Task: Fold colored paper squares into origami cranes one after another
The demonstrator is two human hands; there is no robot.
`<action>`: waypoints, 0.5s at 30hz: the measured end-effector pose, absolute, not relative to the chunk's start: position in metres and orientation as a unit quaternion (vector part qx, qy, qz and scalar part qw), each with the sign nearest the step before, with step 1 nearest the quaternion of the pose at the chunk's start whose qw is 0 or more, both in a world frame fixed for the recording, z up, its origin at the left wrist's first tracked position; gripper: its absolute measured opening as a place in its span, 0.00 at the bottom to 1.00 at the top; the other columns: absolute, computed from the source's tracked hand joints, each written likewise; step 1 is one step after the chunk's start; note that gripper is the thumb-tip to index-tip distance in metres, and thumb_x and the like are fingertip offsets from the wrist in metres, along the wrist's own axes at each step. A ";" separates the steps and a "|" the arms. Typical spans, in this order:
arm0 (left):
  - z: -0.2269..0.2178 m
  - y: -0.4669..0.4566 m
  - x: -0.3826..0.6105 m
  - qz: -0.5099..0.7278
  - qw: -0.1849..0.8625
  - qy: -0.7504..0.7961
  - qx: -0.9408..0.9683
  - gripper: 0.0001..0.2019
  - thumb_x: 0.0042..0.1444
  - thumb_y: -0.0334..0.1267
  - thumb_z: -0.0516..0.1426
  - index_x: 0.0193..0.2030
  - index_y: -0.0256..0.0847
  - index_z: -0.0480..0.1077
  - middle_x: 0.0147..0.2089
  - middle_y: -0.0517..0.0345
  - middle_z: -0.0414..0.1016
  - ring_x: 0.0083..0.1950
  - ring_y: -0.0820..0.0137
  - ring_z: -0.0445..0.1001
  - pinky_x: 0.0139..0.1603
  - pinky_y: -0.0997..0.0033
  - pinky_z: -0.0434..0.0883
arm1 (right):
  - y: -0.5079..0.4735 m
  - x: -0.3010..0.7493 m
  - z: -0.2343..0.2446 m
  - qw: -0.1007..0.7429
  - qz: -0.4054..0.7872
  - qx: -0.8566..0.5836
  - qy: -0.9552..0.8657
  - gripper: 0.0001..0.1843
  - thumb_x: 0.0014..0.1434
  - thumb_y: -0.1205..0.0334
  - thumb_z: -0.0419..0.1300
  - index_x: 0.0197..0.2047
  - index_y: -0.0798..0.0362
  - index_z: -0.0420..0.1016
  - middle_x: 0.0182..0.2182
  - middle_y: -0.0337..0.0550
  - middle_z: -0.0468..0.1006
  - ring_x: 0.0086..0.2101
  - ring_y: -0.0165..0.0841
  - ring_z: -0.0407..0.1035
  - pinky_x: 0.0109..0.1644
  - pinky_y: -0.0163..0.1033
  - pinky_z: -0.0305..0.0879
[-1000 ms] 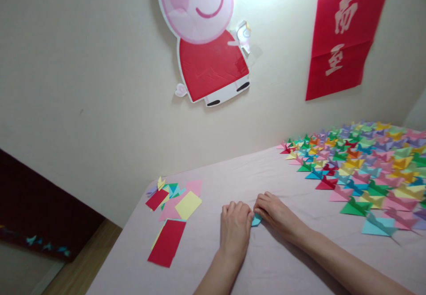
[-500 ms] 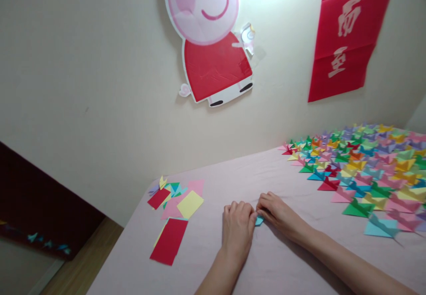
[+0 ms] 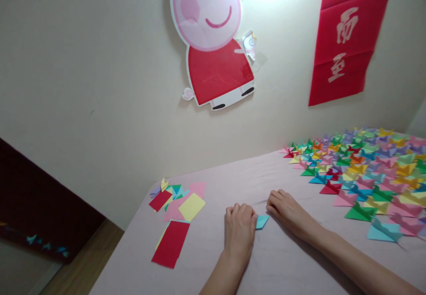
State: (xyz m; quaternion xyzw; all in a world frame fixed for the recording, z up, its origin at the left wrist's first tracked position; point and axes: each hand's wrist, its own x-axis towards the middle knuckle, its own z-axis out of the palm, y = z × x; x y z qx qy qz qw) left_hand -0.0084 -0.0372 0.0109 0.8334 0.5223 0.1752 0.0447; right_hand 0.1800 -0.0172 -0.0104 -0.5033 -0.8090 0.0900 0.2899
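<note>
A small light-blue folded paper lies on the pink cloth. My left hand rests knuckles-up on the paper's left part, fingers curled and pressing it down. My right hand sits just right of the paper with its fingers curled against the cloth, a little apart from the blue piece, and nothing shows in it.
Loose sheets lie at the left: a red sheet, a yellow sheet, pink and smaller pieces. Several rows of coloured folded paper cranes cover the right side. The table edge drops to a wooden floor at the left. A wall stands behind.
My right hand has drawn away to the right, uncovering more of the blue paper. My left hand stays on it. The view has shifted slightly.
</note>
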 end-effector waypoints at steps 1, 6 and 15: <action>0.011 -0.037 -0.008 0.175 0.045 0.523 0.833 0.06 0.65 0.32 0.55 0.36 0.42 0.68 0.40 0.59 0.75 0.43 0.63 0.69 0.44 0.61 0.59 | -0.019 0.182 -0.007 0.299 0.110 -0.494 -0.809 0.12 0.65 0.66 0.52 0.30 0.50 0.69 0.32 0.44 0.73 0.36 0.38 0.64 0.43 0.44 0.61; 0.012 -0.038 -0.008 0.187 0.053 0.524 0.829 0.06 0.66 0.31 0.54 0.37 0.43 0.68 0.39 0.60 0.75 0.43 0.64 0.69 0.44 0.61 0.59 | -0.031 0.182 0.014 0.292 0.213 -0.389 -0.847 0.04 0.62 0.67 0.55 0.38 0.49 0.70 0.38 0.43 0.73 0.42 0.38 0.65 0.50 0.46 0.61; 0.009 -0.040 -0.014 0.225 0.092 0.504 0.829 0.08 0.67 0.33 0.52 0.36 0.43 0.68 0.38 0.60 0.75 0.42 0.64 0.68 0.44 0.62 0.58 | -0.025 0.176 0.001 0.284 0.182 -0.417 -0.844 0.07 0.64 0.64 0.57 0.33 0.50 0.71 0.35 0.44 0.74 0.39 0.38 0.65 0.45 0.43 0.62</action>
